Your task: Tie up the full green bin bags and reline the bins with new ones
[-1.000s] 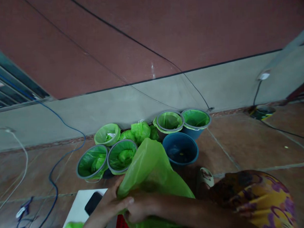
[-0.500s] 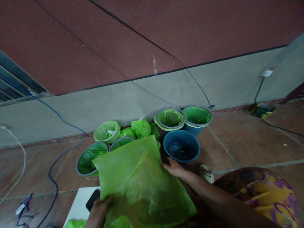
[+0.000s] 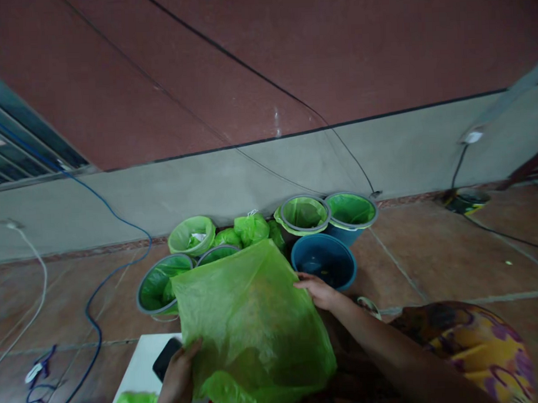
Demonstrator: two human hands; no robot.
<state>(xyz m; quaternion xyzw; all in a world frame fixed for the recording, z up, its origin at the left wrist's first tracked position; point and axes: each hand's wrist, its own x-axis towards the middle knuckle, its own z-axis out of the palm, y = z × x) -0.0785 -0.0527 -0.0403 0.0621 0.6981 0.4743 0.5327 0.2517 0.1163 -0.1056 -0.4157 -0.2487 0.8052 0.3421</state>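
Tiled floor [image 3: 430,260] by wall, buckets clustering at its base. Left hand [image 3: 178,378] gripping lower-left edge of green plastic bag [image 3: 251,325], right hand [image 3: 318,291] pinching its right edge, bag spreading open just in front of blue bucket [image 3: 324,261] and lined buckets [image 3: 305,215]

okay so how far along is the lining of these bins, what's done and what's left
Looks done: several bins by the wall already wear green liners, such as the lined bin at the far right. In hand: the left hand and right hand hold a green bag spread wide. Left: the blue bin beside the right hand shows no liner.
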